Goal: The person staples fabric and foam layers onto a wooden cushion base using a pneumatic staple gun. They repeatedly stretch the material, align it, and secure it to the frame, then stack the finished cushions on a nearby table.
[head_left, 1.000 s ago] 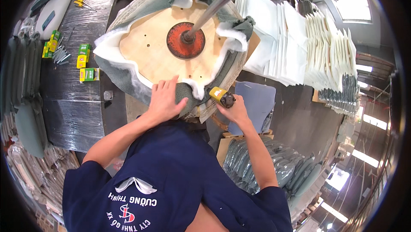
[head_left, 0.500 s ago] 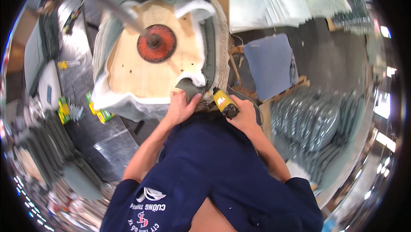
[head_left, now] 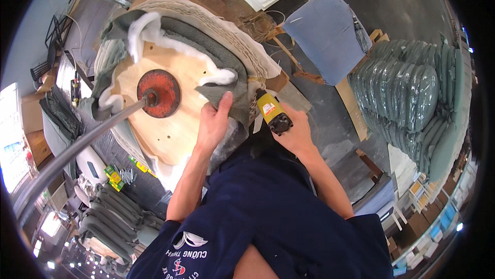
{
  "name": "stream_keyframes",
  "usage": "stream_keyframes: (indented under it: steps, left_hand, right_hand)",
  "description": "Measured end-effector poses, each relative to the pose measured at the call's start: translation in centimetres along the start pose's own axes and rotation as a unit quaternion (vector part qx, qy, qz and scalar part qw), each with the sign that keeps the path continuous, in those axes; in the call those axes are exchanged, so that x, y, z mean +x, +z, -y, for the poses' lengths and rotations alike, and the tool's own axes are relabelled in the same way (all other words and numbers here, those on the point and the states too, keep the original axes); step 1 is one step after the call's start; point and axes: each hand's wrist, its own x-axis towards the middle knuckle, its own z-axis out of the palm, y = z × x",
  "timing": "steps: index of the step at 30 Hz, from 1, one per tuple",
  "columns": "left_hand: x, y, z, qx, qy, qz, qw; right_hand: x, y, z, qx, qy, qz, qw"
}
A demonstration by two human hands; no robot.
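My left hand pinches the edge of the grey fabric at the near right side of a pale wooden seat board. White batting pokes out between fabric and wood. In my right hand is a yellow and black staple gun, its nose beside the cushion's edge, close to the fabric but seemingly apart from it. A round red pressure plate on a metal rod rests on the middle of the board.
Layered cream padding surrounds the seat beneath. A blue-grey padded panel stands to the far right, near a plastic-wrapped stack of grey cushions. More grey cushions pile at lower left, near yellow-green boxes.
My view has turned, so the rod now enters from the lower left and the seat appears rotated. My left hand keeps the fabric, thumb now pointing up; the staple gun stays in my right hand.
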Motion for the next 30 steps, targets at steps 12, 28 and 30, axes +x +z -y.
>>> stream_keyframes:
  steps: [12, 28, 30]
  left_hand:
    - [5.8, -2.3, -1.8, -0.418, -0.098, 0.004, 0.903]
    - [11.9, -2.5, -6.1, -0.354, -0.177, -0.019, 0.918]
    - [12.7, -2.2, -7.2, -0.327, -0.163, 0.016, 0.931]
  right_hand:
    - [6.5, -3.5, 6.6, -0.03, -0.017, 0.099, 0.995]
    - [10.8, -1.8, 7.1, -0.065, 0.04, 0.185, 0.98]
    - [10.8, -1.6, 6.4, -0.077, 0.018, 0.168, 0.983]
